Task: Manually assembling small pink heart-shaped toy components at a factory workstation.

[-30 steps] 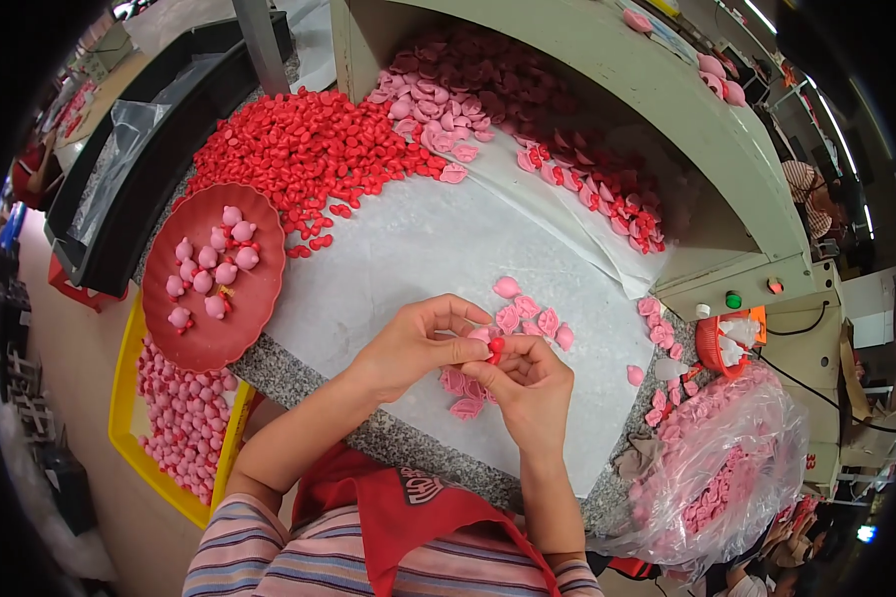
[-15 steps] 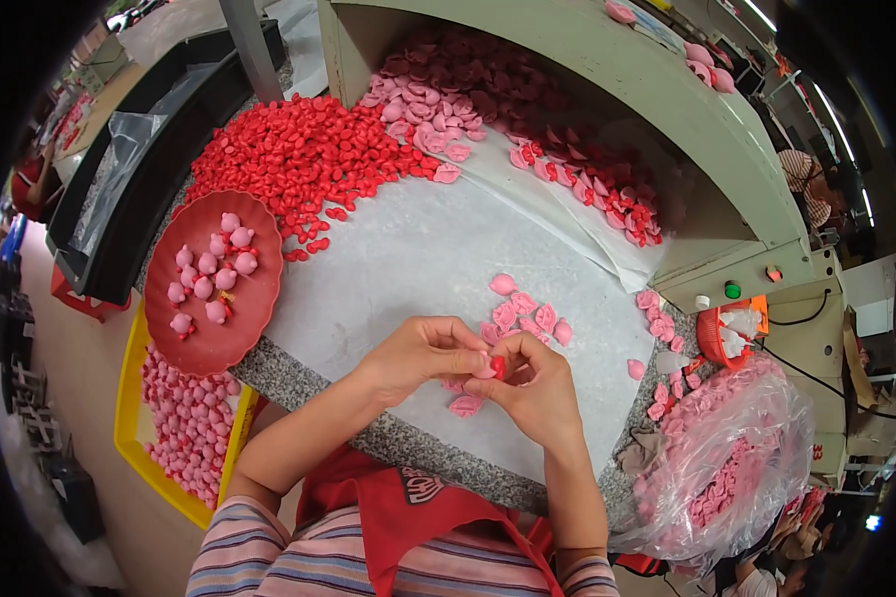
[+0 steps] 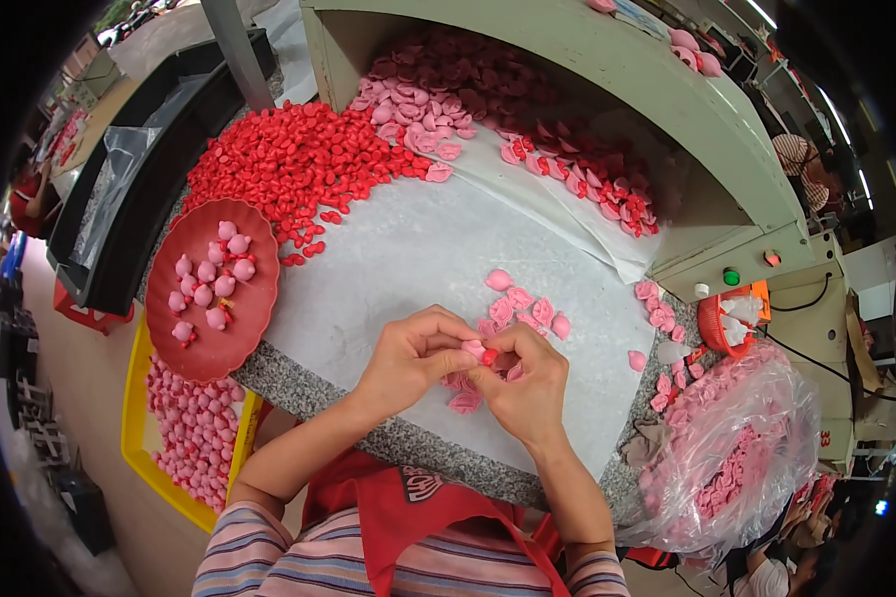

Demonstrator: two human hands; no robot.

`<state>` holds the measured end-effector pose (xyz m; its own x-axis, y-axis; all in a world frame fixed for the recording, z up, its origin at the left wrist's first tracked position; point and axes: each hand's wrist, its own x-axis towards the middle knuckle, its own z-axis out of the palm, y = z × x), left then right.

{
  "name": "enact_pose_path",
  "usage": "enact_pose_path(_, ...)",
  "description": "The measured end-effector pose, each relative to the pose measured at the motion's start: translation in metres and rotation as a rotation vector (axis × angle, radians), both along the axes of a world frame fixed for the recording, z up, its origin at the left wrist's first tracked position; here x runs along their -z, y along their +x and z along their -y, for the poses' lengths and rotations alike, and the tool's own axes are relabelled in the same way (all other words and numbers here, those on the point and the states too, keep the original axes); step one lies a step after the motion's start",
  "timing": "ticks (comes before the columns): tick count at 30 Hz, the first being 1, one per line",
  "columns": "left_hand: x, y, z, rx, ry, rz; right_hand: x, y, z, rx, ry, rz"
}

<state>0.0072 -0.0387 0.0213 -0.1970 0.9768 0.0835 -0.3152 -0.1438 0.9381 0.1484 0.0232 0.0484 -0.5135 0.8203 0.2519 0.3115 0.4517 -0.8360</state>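
Over the white sheet (image 3: 368, 269) my two hands meet, fingertip to fingertip. My left hand (image 3: 416, 358) pinches a small pink soft-looking piece (image 3: 474, 348) between thumb and fingers. Pressed against it is a small glossy red piece (image 3: 490, 356), gripped by the thumb and forefinger of my right hand (image 3: 528, 383). How far the two pieces are joined cannot be made out. Just beyond and beneath my hands lie several loose pink hollow pieces (image 3: 520, 298), some folded like petals, and a rounder pink one (image 3: 498, 280).
A heap of red pieces (image 3: 299, 159) lies at the back left. Left stand a scalloped red plate (image 3: 184, 358) of pink-and-red pieces and a yellow bin (image 3: 132, 418). A pale green machine housing (image 3: 687, 119) arches behind. On the right are a plastic bag (image 3: 767, 438) and an orange basket (image 3: 712, 323).
Both hands have shifted slightly left and up, still together. The pink piece shows more now between the fingers, and the red piece has turned. The whole view has moved a little.
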Motion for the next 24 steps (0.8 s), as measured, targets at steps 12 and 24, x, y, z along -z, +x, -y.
enact_pose_path(12, -0.009, -0.007, -0.006, 0.184, -0.258, 0.142, -0.007, -0.001, -0.014, -0.065, 0.234, 0.215)
enact_pose_path(24, 0.025, -0.005, -0.082, -0.126, -0.2, 0.036, 0.019, -0.032, -0.112, 0.041, 0.227, 0.255)
